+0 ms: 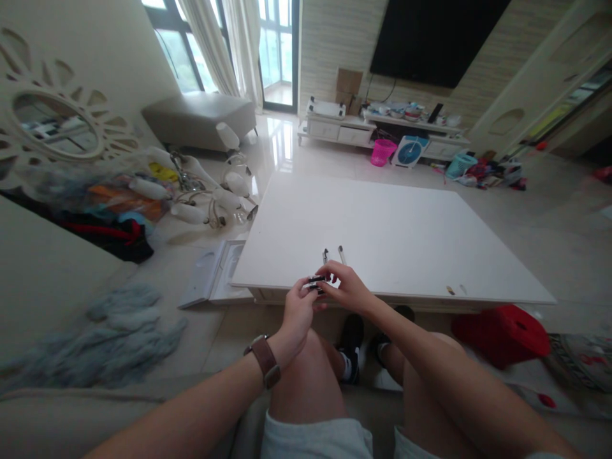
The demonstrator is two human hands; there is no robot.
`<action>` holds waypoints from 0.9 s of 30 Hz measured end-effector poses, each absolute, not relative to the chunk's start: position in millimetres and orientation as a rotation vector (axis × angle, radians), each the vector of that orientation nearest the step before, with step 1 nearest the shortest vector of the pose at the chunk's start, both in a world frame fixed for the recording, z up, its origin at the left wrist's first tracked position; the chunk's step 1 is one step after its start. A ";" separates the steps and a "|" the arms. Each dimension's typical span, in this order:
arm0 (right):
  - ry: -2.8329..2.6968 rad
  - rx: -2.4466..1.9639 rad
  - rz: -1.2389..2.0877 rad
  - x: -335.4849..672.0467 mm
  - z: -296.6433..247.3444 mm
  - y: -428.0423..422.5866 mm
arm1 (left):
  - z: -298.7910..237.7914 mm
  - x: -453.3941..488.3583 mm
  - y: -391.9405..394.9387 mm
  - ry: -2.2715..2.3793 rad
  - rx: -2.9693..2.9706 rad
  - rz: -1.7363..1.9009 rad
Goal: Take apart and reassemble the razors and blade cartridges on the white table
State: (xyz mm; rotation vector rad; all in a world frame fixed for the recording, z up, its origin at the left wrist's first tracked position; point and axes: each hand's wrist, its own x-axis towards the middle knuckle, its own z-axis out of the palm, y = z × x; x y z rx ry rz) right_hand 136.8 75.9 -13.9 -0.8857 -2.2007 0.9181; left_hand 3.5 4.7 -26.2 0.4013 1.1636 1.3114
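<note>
Close to the near edge of the white table (363, 223), my left hand (300, 312) grips a small black-and-silver piece (315, 280); its exact kind is too small to tell. My right hand (347, 285) pinches the same piece from the right, fingertips touching it. Just beyond my fingers, a thin dark-and-clear stick-like part (326, 256) lies on the table. Beside it is a second slim part with a dark tip (341, 253). A brown-strapped watch (265, 362) is on my left wrist.
Two small bits (450, 290) lie near the table's front right edge. A red stool or bin (502, 335) stands on the floor at right. An opened white box (213, 271) and a lamp with white shades (224, 197) are at left. My knees are below the table edge.
</note>
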 end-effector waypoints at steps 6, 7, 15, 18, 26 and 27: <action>-2.196 -0.895 0.932 138.2 -15.2 76.3 | -26.9 3.7 5.4 1.158 0.384 1.295; -2.191 -0.895 0.939 138.1 -15.2 76.4 | -26.9 3.7 5.4 1.158 0.384 1.294; -2.120 -0.882 1.053 136.3 -13.6 75.3 | -25.9 2.9 4.3 1.108 0.347 1.317; -2.109 -0.865 1.086 137.5 -13.4 74.0 | -26.3 3.6 5.3 1.077 0.332 1.336; -2.149 -0.804 1.042 131.3 -21.0 69.4 | -34.7 2.7 7.7 1.059 0.312 1.349; -2.162 -0.782 1.041 130.8 -22.0 68.8 | -35.4 2.4 7.4 1.071 0.303 1.340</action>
